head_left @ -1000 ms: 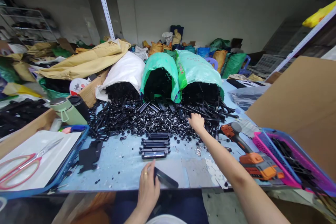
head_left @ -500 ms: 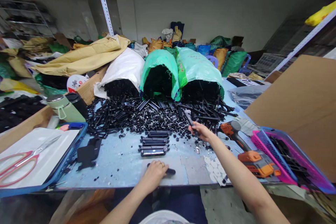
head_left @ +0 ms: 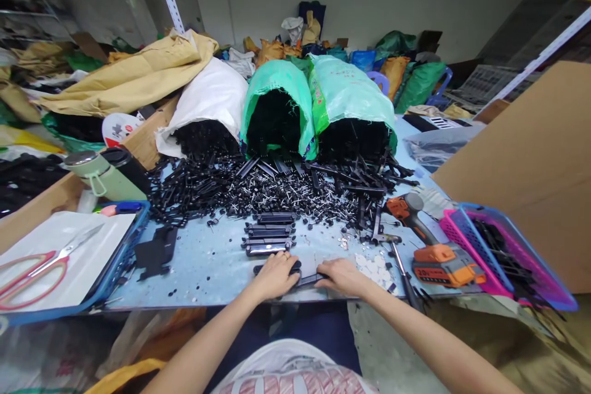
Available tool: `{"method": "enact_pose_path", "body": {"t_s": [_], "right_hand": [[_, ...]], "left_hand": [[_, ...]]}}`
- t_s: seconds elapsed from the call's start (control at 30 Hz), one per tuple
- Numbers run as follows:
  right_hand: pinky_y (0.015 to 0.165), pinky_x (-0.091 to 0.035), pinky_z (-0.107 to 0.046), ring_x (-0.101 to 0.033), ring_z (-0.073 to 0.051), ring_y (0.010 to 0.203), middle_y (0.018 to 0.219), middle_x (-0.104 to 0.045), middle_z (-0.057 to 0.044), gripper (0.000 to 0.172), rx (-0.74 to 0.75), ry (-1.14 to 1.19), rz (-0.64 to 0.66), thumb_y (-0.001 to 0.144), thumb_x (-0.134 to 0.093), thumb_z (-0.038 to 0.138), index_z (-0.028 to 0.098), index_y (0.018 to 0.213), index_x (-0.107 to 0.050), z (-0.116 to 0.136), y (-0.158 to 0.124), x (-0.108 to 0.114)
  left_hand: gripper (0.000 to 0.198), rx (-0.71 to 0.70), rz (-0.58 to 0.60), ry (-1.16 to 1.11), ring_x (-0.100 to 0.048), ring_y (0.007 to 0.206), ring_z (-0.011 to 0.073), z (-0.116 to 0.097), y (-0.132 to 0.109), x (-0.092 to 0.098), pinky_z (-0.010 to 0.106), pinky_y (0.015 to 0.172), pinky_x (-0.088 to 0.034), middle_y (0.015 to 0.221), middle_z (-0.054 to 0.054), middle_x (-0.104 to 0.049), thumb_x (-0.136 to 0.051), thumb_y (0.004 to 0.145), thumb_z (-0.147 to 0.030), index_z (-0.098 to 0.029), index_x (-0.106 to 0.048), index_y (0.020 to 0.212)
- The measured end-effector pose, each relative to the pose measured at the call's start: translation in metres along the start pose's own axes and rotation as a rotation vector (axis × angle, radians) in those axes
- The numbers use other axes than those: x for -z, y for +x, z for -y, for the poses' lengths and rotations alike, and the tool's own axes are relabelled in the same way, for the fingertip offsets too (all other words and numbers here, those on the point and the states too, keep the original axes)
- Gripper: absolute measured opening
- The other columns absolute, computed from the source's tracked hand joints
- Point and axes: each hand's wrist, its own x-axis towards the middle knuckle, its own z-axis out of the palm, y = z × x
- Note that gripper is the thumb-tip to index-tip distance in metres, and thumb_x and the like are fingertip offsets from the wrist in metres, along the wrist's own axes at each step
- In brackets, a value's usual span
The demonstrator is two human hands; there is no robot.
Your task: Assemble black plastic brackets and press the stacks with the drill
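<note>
My left hand [head_left: 276,275] rests near the table's front edge, fingers curled over a black plastic bar [head_left: 296,267] whose ends show on both sides. Close to its right, my right hand [head_left: 344,277] pinches the end of another long black plastic piece [head_left: 308,280], which reaches toward my left hand. Whether the two pieces touch is hidden by the fingers. Just beyond my left hand lie several black plastic bars [head_left: 270,247], stacked in parallel rows.
Loose black parts and pins [head_left: 277,194] spill from a white sack [head_left: 219,95] and two green sacks [head_left: 279,83]. A hammer [head_left: 401,265], a cordless drill [head_left: 443,265] and a pink basket [head_left: 489,277] lie right. Scissors [head_left: 50,268] rest on a blue tray [head_left: 138,231] at left.
My right hand has come back from the pile of parts toward my left hand, bringing a long dark piece. My left hand stays on its black bar. The view has tilted slightly.
</note>
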Motion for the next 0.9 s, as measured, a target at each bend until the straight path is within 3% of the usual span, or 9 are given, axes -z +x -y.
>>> {"method": "enact_pose_path", "body": {"t_s": [0.13,0.27,0.4,0.6,0.77,0.9], "right_hand": [[0.057,-0.030,-0.024,-0.057,-0.017,0.069,0.081,-0.061,-0.006,0.045,-0.030,-0.104,-0.065,0.086,-0.028,0.055,0.019,0.088,-0.055,0.003,-0.002,-0.003],[0.056,-0.028,-0.025,-0.056,-0.015,0.066,0.078,-0.060,-0.004,0.044,-0.062,-0.176,-0.112,0.087,-0.027,0.054,0.019,0.086,-0.053,0.010,-0.008,-0.004],[0.060,-0.028,-0.027,-0.054,-0.016,0.071,0.080,-0.058,-0.004,0.038,-0.056,-0.255,-0.188,0.088,-0.030,0.049,0.019,0.088,-0.052,0.019,-0.012,0.001],[0.062,-0.027,-0.028,-0.052,-0.017,0.072,0.080,-0.057,-0.005,0.034,-0.011,-0.310,-0.223,0.089,-0.032,0.047,0.019,0.090,-0.051,0.029,-0.008,0.018],[0.061,-0.026,-0.027,-0.051,-0.016,0.069,0.078,-0.057,-0.005,0.031,0.034,-0.326,-0.226,0.088,-0.036,0.046,0.019,0.087,-0.051,0.024,-0.003,0.027],[0.061,-0.028,-0.027,-0.052,-0.016,0.068,0.076,-0.057,-0.004,0.036,0.074,-0.261,-0.220,0.087,-0.035,0.049,0.018,0.086,-0.053,0.007,0.001,0.016]], "left_hand": [[0.056,0.019,-0.026,0.000,-0.047,0.094,0.0264,-0.006,0.003,0.000,0.038,0.081,-0.035,0.097,0.008,-0.054,-0.055,0.065,-0.059,-0.019,-0.048,0.103],[0.062,-0.005,-0.045,0.049,-0.048,0.090,0.0263,-0.006,0.003,-0.004,0.038,0.080,-0.035,0.094,0.007,-0.054,-0.064,0.055,-0.059,-0.019,-0.046,0.098],[0.056,0.013,-0.107,0.057,-0.049,0.089,0.0251,-0.004,0.000,-0.008,0.035,0.077,-0.038,0.095,0.007,-0.053,-0.063,0.060,-0.053,-0.018,-0.044,0.099],[0.035,-0.088,-0.148,-0.010,-0.052,0.085,0.0212,0.004,-0.006,-0.007,0.031,0.071,-0.041,0.089,0.005,-0.053,-0.053,0.073,-0.044,-0.019,-0.045,0.095],[0.037,-0.066,-0.200,-0.038,-0.053,0.081,0.0202,0.001,-0.006,-0.009,0.031,0.068,-0.041,0.084,0.004,-0.054,-0.056,0.070,-0.047,-0.018,-0.047,0.091],[0.045,-0.061,-0.187,-0.019,-0.053,0.084,0.0214,-0.005,-0.005,-0.011,0.032,0.069,-0.042,0.088,0.005,-0.056,-0.056,0.068,-0.054,-0.019,-0.049,0.096]]}}
